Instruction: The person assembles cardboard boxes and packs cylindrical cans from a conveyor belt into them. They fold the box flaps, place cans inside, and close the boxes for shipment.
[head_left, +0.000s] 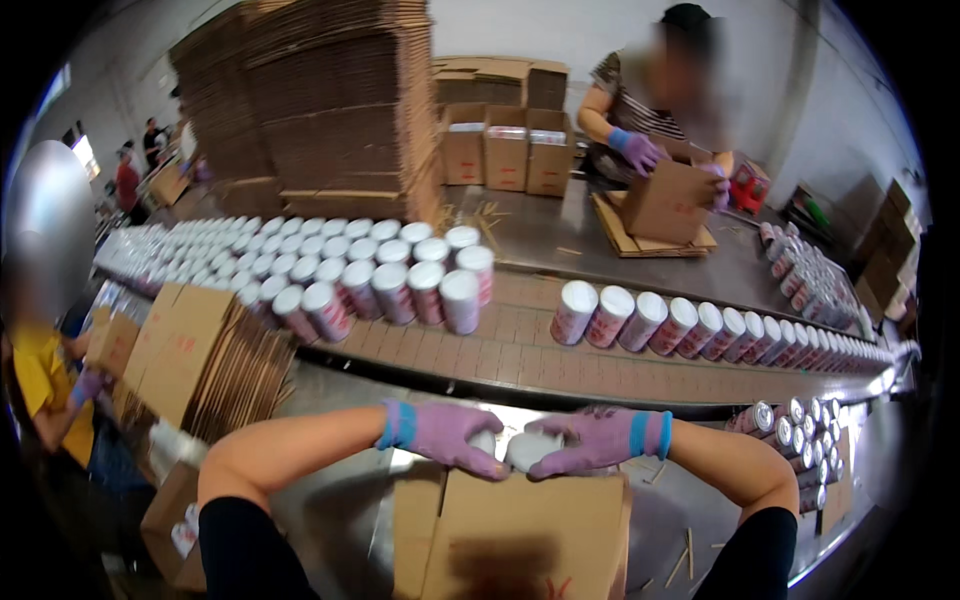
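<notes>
My left hand (457, 440), in a purple glove with a blue cuff, grips a white-lidded can (482, 442). Close beside it, my right hand (592, 441), gloved the same way, is closed round another white-lidded can (531, 450). Both hands are just beyond the far edge of a cardboard box (532, 517) that stands before me, a flap at its left. The lower parts of the two cans are hidden by the gloves and the box. Beyond my hands, a conveyor belt (517, 360) carries a dense group of white-lidded cans (390, 281) at left and a line of similar cans (649, 315) at right.
Flattened cartons (180, 352) stand at left, near a person in yellow (52, 382). Lying cans (806, 442) are piled at right. Across the belt, a person in purple gloves (637, 150) handles a cardboard box (667, 202); a tall cardboard stack (322, 112) rises at back left.
</notes>
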